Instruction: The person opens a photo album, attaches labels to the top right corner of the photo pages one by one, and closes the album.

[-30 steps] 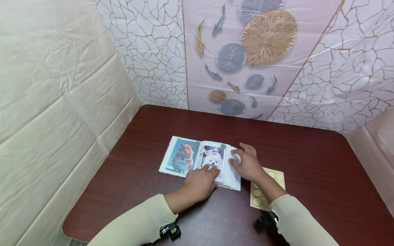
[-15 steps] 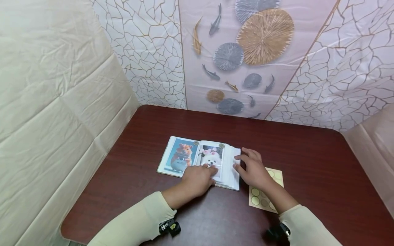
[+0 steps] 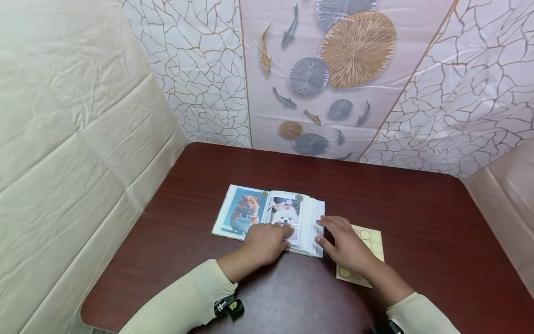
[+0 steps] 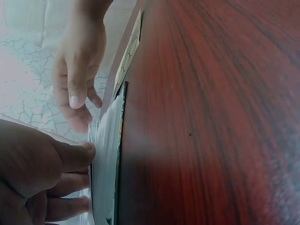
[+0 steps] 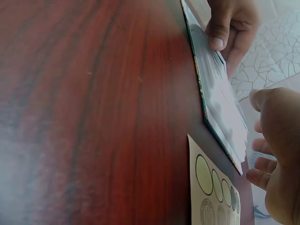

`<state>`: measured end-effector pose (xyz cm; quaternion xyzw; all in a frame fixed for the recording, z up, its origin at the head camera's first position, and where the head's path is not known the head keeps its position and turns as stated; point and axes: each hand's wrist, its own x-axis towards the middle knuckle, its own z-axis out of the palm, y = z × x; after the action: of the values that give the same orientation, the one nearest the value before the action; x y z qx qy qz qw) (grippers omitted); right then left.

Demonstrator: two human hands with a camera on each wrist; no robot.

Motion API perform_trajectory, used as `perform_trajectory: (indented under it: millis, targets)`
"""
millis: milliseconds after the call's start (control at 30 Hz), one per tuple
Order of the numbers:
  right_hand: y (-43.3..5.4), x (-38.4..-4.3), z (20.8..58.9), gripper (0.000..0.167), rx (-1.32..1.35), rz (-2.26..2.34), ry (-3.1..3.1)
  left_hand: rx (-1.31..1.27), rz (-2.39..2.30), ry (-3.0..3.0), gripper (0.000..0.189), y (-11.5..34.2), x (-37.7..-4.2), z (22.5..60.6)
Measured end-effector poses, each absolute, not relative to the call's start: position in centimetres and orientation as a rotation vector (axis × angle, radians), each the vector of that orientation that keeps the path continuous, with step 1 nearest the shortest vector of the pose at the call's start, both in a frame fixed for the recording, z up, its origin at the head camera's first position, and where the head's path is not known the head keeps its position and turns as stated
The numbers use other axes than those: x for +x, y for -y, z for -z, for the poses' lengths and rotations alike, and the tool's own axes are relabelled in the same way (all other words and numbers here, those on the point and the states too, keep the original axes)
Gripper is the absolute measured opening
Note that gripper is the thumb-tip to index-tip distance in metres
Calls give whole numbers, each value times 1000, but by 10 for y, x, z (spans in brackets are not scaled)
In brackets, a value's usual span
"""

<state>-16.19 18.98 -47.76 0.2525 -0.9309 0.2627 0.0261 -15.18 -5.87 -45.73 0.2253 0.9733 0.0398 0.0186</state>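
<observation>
An open photo album lies on the table, with an orange hamster picture on its left page and a white dog picture on its right. My left hand presses the lower part of the dog page, thumb near the bottom edge; the left wrist view shows its fingers flat against the page stack. At the album's right edge, my right hand hovers with fingers spread loosely, holding nothing. Partly hidden under that hand is a yellowish sheet of round stickers, whose circles show larger in the right wrist view.
The dark red wooden table reaches back to a patterned wall cloth. A beige cloth hangs along the left side. Small gold round stickers sit at the top right corners of the album's pictures.
My right hand has drawn back from the album's right-hand pages, to the right and toward me, over the sticker sheet. My left hand stays on the page; the head view has shifted slightly.
</observation>
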Motion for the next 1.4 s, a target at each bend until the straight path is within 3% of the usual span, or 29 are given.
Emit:
perform_trajectory:
  millis: [600,767,1067,1400]
  targets:
    - [-190,-149,477,43,825,-800,2871,781,-193,-3041,34,68,-155,458]
    - [-189,-147,478,44,846,-793,2858,927,-188,-3111,15,70,-155,464]
    - [-189,-144,478,46,891,-777,2847,1076,-131,-3168,19,72,-156,471]
    - [-186,-140,477,57,1026,-764,2811,1037,-196,-3159,19,73,-156,470]
